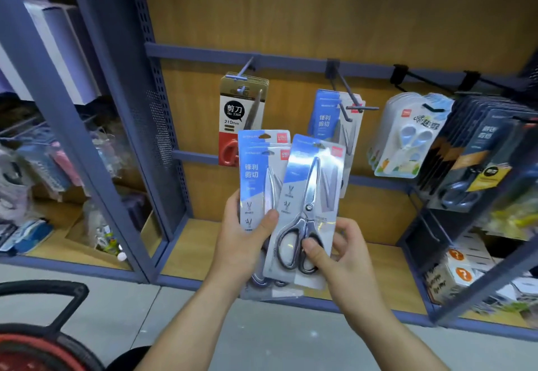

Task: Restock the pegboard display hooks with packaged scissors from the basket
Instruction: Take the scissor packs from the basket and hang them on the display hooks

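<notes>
Blue pack (pixel 313 184) pinched in your right hand (pixel 340 251); left hand (pixel 241 236) grips spares (pixel 256 172). Thread its slot (pixel 320 146) onto the one-o'clock hook (pixel 346 88).

- Cannot count the packs (pixel 256 172) in the left hand (pixel 244 234) — lower ends hidden behind the front pack (pixel 308 210) and the thumb.
- Sees only the thumb side of the right hand (pixel 334 251), with fingertips hidden behind the front pack.
- Catches just a black handle and red rim of the basket (pixel 32 344) — cut by the lower-left corner.
- Cannot read the blurred dark packs (pixel 477 152) at the right edge.
</notes>
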`<state>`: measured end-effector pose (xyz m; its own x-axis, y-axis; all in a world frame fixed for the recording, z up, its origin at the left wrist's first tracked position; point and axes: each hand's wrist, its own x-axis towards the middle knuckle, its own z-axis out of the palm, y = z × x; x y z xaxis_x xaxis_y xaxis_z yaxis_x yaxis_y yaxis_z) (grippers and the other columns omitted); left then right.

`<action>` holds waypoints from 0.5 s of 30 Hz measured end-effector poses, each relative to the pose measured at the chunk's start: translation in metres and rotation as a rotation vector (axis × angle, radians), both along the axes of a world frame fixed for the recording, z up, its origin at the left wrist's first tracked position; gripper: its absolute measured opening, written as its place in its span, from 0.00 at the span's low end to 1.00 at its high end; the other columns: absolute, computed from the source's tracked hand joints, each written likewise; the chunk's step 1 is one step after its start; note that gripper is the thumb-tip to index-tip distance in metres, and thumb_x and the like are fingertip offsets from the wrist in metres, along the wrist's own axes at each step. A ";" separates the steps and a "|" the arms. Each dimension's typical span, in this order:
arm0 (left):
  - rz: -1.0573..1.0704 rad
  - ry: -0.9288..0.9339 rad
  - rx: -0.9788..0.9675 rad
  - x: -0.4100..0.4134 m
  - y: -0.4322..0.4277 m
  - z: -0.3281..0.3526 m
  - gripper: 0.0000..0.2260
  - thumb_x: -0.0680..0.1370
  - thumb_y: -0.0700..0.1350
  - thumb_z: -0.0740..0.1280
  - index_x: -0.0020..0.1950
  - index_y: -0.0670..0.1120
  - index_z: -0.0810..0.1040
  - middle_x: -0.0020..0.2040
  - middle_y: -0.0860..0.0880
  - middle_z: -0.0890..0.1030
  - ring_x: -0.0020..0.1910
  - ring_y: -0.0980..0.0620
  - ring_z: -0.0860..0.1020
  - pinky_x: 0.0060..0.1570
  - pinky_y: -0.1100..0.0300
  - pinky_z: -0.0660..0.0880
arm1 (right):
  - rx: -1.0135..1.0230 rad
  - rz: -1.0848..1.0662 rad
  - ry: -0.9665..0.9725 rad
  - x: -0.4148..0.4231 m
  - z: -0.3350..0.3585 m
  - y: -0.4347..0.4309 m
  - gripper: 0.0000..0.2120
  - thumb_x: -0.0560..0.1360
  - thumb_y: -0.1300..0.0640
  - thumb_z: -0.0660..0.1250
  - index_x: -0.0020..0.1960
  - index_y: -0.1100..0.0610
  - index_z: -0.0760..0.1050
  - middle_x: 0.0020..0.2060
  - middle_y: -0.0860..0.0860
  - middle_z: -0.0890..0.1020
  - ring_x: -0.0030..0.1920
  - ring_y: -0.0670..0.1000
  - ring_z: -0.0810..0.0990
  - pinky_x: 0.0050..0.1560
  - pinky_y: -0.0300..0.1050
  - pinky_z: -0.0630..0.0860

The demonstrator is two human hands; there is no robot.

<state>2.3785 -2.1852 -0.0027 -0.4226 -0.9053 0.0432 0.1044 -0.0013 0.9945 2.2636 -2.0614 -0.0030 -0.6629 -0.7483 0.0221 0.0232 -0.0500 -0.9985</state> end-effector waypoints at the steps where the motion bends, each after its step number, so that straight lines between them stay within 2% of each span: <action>1: 0.007 -0.011 -0.014 0.000 0.000 -0.001 0.25 0.76 0.46 0.75 0.71 0.53 0.73 0.57 0.59 0.85 0.57 0.58 0.83 0.55 0.60 0.79 | -0.012 -0.012 0.001 -0.002 0.000 0.000 0.15 0.76 0.64 0.73 0.58 0.57 0.72 0.48 0.52 0.87 0.47 0.51 0.87 0.45 0.47 0.82; 5: 0.047 -0.043 -0.047 0.003 -0.005 0.001 0.23 0.77 0.45 0.74 0.70 0.55 0.72 0.54 0.64 0.83 0.52 0.67 0.81 0.44 0.74 0.76 | -0.081 -0.099 -0.030 -0.018 0.004 0.003 0.15 0.77 0.67 0.71 0.59 0.56 0.73 0.49 0.53 0.88 0.48 0.52 0.87 0.45 0.44 0.83; 7: 0.062 -0.032 -0.028 0.006 -0.008 0.003 0.24 0.77 0.44 0.75 0.70 0.55 0.72 0.55 0.62 0.83 0.53 0.64 0.82 0.43 0.72 0.78 | -0.091 -0.119 0.000 -0.031 0.008 0.006 0.16 0.77 0.68 0.71 0.60 0.56 0.73 0.50 0.53 0.88 0.50 0.53 0.87 0.46 0.45 0.83; 11: 0.072 -0.029 -0.016 0.009 -0.010 0.004 0.24 0.77 0.46 0.75 0.70 0.57 0.71 0.56 0.61 0.83 0.55 0.61 0.83 0.45 0.65 0.81 | -0.063 -0.099 0.073 -0.046 0.010 0.014 0.18 0.76 0.67 0.71 0.61 0.53 0.74 0.52 0.54 0.88 0.54 0.57 0.87 0.53 0.58 0.82; 15: 0.074 -0.035 -0.015 0.010 -0.012 0.005 0.25 0.76 0.47 0.75 0.70 0.57 0.71 0.55 0.62 0.83 0.55 0.62 0.82 0.48 0.63 0.81 | -0.053 -0.111 0.100 -0.045 0.006 0.018 0.18 0.76 0.69 0.71 0.60 0.53 0.74 0.52 0.53 0.88 0.53 0.55 0.87 0.52 0.58 0.82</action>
<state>2.3883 -2.1977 0.0026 -0.3559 -0.9335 0.0435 0.0693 0.0201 0.9974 2.2182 -2.0431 0.0027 -0.7340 -0.6667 0.1298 -0.0853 -0.0992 -0.9914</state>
